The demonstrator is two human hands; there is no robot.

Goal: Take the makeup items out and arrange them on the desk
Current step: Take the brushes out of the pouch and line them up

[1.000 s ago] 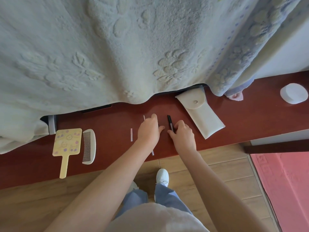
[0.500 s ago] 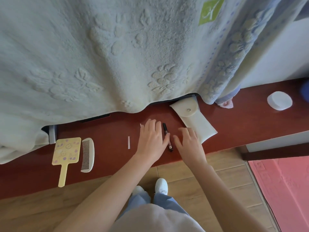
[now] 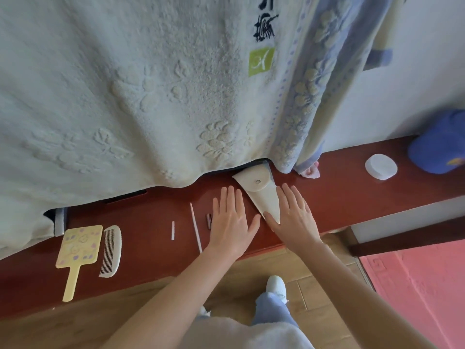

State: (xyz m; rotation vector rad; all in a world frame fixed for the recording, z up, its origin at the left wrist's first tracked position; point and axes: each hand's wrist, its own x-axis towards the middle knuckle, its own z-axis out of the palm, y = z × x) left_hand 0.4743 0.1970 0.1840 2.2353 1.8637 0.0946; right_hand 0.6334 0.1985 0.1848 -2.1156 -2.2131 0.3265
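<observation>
A cream snap pouch (image 3: 259, 192) lies on the dark red desk (image 3: 339, 195), its lower end under my right hand (image 3: 293, 217), which lies flat with fingers spread. My left hand (image 3: 230, 220) also lies flat and open, just left of the pouch. It partly covers a dark pencil (image 3: 208, 221). Left of that lie a long thin white stick (image 3: 195, 227) and a short white stick (image 3: 172, 230). Further left are a yellow hand mirror (image 3: 76, 250) and a white comb (image 3: 110, 250).
A pale embossed blanket (image 3: 125, 96) hangs over the desk's back edge. A round white case (image 3: 381, 166) and a blue cap (image 3: 439, 149) sit at the right. A small pink item (image 3: 311, 172) peeks out under the blanket. Wooden floor and a pink mat (image 3: 425, 285) lie below.
Both hands let go of the dark pencil and flattened with fingers spread. The right hand moved onto the pouch. The view tilted upward.
</observation>
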